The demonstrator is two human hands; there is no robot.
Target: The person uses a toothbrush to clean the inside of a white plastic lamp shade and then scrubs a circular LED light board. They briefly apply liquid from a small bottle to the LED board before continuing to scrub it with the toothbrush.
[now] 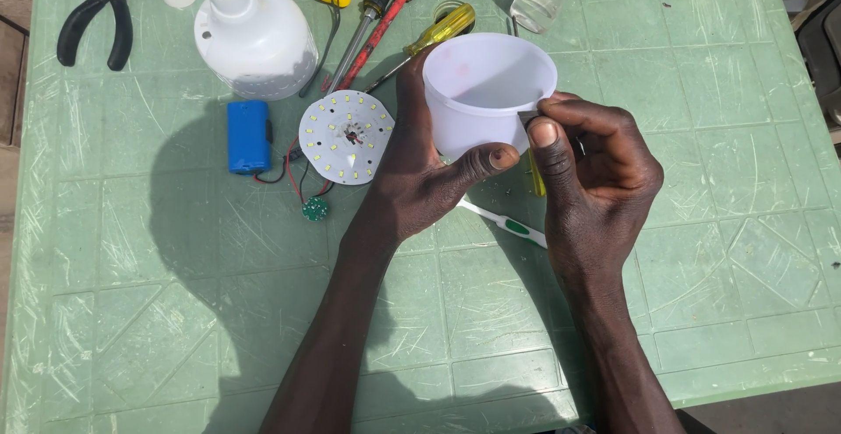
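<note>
**Working the rim of a white plastic dome with a thin blade**

The left hand [420, 180] cups the white dome cover [487, 92] from beneath, open side up, its fingers clamped round the wall and thumb across the front; the dome is lifted just above the green desk [718, 224], near its middle. The right hand [596, 180] has its fingers pinched together on a small grey blade [528, 117] set against the rim. To do this well, I judge the blade should stay flat to the rim and move in short strokes, away from the left thumb; the cupping hand should turn the dome rather than the blade chasing round it.

Beside the left wrist lie a round LED board [346, 136], wired to a blue battery [248, 136] and a small green circuit [315, 209]; a white lamp base [254, 40], screwdrivers [385, 14] and pliers [96, 22] sit further back.

Most of the blade is hidden under the fingers, so its kind is unclear; a yellow item and a white-and-green handle [504, 222] are partly covered by the hands.
</note>
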